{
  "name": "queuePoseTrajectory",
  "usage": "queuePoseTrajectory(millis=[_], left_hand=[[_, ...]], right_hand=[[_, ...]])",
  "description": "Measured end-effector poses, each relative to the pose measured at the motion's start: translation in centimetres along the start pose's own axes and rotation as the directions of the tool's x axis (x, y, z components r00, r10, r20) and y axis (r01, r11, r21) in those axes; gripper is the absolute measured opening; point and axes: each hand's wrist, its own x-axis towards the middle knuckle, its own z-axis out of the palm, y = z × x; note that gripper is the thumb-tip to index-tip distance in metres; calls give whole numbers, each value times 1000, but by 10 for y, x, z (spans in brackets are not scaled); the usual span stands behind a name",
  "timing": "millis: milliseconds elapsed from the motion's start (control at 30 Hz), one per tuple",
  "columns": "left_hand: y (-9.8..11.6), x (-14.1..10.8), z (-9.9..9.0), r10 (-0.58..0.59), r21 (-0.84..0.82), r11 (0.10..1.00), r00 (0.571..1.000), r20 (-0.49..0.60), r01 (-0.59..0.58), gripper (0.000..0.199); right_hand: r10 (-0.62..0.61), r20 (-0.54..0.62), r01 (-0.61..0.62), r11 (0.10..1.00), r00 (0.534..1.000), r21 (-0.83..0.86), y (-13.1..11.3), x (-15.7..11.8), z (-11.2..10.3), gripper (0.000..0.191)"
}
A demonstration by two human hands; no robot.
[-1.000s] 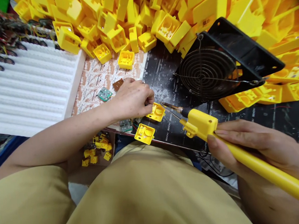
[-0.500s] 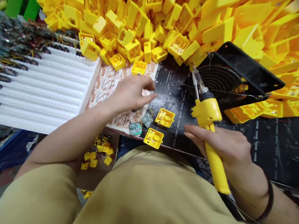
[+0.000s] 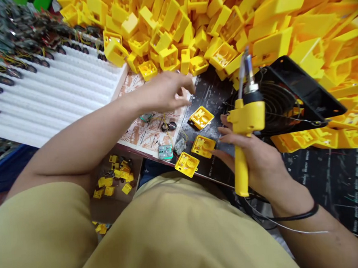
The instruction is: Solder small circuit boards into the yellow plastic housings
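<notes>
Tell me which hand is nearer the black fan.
Right. The right hand, holding the yellow tool, is just in front of the black fan; the left hand is farther off, leftward.

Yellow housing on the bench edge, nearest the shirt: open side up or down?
Open side up: the yellow housing shows its inside, round perforated grille included.

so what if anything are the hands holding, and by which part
The right hand holds the yellow soldering tool by the upper part of its handle. Nothing shows held in the left hand.
</notes>
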Motion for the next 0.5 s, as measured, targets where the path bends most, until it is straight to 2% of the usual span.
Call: queuePoseTrajectory(millis=[67,200,300,367,500], left_hand=[[-6,-6,-7,-44,54,998,999,-5,44,30],[-7,-8,0,-50,230,973,986,162,11,26],[-2,-11,13,-40,302,953,991,131,-1,21],[-1,-14,17,-32,240,971,996,79,12,19],[-4,-23,16,-13,-84,996,1000,-23,11,17]], right_hand=[[9,3,-9,1000,1000,-2,7,6,-2,36],[-18,42,21,996,999,-90,17,31,10,33],[36,97,-18,983,995,-182,20,48,25,34],[62,136,-41,988,989,-152,22,54,31,29],[22,130,-20,1000,991,-18,29,50,31,26]])
